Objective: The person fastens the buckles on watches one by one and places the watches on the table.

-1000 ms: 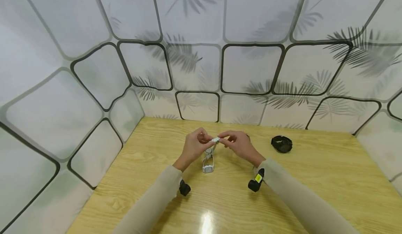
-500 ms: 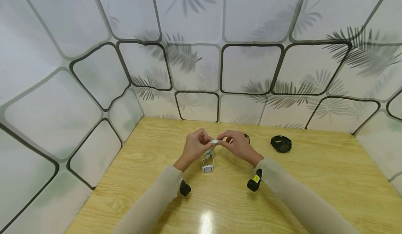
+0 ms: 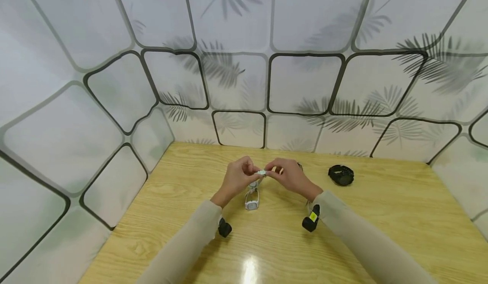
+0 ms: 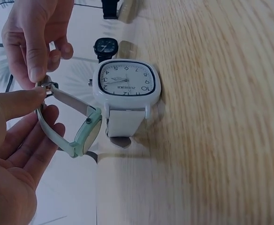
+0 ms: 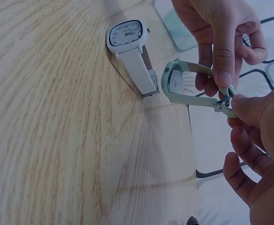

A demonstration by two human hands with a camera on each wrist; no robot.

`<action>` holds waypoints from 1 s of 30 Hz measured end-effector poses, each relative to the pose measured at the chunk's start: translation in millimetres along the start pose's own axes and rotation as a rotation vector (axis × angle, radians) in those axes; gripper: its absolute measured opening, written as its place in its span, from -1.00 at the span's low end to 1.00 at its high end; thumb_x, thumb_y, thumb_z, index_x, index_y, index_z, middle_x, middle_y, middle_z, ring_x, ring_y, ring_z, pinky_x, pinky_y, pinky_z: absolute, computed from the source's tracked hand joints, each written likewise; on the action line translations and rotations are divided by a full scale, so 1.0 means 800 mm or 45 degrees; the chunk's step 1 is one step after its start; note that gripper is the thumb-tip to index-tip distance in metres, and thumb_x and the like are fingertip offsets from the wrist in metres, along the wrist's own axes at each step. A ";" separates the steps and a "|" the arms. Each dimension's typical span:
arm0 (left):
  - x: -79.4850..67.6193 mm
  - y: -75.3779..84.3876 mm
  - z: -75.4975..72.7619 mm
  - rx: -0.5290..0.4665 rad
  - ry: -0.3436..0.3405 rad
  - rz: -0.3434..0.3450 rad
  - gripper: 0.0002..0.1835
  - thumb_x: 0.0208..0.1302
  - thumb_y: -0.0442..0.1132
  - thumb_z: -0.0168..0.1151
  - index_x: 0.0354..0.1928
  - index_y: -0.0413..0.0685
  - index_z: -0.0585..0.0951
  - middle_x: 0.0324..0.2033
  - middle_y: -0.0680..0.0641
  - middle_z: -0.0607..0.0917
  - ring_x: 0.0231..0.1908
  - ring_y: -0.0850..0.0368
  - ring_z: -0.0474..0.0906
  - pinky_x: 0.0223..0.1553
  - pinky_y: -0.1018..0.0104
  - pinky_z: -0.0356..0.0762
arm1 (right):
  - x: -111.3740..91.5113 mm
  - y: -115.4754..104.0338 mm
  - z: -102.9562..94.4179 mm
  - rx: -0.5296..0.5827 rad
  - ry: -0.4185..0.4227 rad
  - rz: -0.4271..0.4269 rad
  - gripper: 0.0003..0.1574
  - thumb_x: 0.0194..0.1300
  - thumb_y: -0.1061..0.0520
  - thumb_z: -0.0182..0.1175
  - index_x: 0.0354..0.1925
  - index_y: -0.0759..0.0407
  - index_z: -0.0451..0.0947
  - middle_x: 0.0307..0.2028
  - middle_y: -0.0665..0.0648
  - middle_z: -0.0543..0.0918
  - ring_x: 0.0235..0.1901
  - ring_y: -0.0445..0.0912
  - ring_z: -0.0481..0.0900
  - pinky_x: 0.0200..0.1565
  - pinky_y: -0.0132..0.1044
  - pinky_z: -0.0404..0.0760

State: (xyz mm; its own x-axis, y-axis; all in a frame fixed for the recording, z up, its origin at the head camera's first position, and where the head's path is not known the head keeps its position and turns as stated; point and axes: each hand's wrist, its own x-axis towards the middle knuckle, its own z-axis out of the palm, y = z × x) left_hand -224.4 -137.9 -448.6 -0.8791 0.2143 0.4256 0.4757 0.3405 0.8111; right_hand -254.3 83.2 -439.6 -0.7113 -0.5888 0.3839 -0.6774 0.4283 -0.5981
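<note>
A mint-green wristwatch (image 4: 84, 136) hangs by its strap between my two hands, above the table. Its strap forms a loop, and both hands meet at the metal buckle (image 5: 225, 99). My left hand (image 3: 237, 178) pinches the strap between thumb and fingers on one side of the buckle. On the other side, my right hand (image 3: 291, 177) pinches the strap end with thumb and index finger. Whether the strap is fastened I cannot tell, as the fingertips cover part of it. Below and nearer to me, a white square-faced wristwatch (image 3: 251, 205) stands on the table with its strap looped.
A black wristwatch (image 3: 341, 175) lies on the wooden table (image 3: 183, 182) to the right. Another dark watch (image 3: 300, 165) is mostly hidden behind my right hand. Patterned walls (image 3: 305, 84) border the table at the back and left.
The pinched strap end and buckle have dipped slightly and shifted a little between the fingertips. Both hands stay almost in place, and the watches on the table have not moved.
</note>
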 end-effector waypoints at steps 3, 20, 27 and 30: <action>0.001 0.000 0.000 0.002 0.007 0.010 -0.66 0.18 -0.44 0.51 -0.45 -0.24 0.44 -0.31 -0.15 0.82 -0.30 -0.02 0.79 -0.29 0.29 0.73 | 0.001 0.001 0.001 -0.007 0.007 -0.002 -0.87 0.42 0.14 0.33 -0.09 0.09 0.75 -0.18 0.03 0.75 -0.35 -0.16 0.64 -0.35 -0.30 0.62; 0.002 -0.004 -0.002 0.016 -0.016 0.034 -0.67 0.19 -0.43 0.50 -0.45 -0.19 0.44 -0.31 -0.13 0.82 -0.31 0.01 0.79 -0.28 0.28 0.73 | 0.006 -0.001 0.005 -0.067 0.019 -0.027 -0.89 0.42 0.17 0.34 -0.12 0.11 0.77 -0.20 0.05 0.75 -0.40 -0.13 0.63 -0.41 -0.32 0.59; 0.008 0.004 -0.010 -0.038 -0.025 0.003 -0.77 0.21 -0.37 0.50 -0.27 -0.18 0.56 -0.23 -0.11 0.81 -0.26 0.05 0.78 -0.19 0.29 0.73 | 0.014 -0.010 -0.009 0.002 0.079 0.015 -0.84 0.43 0.10 0.34 -0.06 0.07 0.75 -0.16 0.01 0.75 -0.34 -0.19 0.64 -0.27 -0.22 0.67; 0.010 0.005 -0.012 -0.057 -0.030 -0.010 -0.77 0.21 -0.38 0.50 -0.22 -0.19 0.58 -0.21 -0.12 0.81 -0.23 0.05 0.78 -0.17 0.28 0.73 | 0.014 -0.011 -0.011 0.022 0.076 0.046 -0.84 0.44 0.10 0.33 -0.05 0.05 0.74 -0.16 0.00 0.74 -0.34 -0.19 0.63 -0.25 -0.21 0.68</action>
State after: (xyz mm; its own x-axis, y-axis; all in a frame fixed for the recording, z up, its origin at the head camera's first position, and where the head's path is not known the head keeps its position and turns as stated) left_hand -229.5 -143.6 -437.9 -0.8815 0.2339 0.4102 0.4668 0.3009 0.8316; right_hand -258.0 78.6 -423.7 -0.7454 -0.5311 0.4028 -0.6481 0.4361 -0.6244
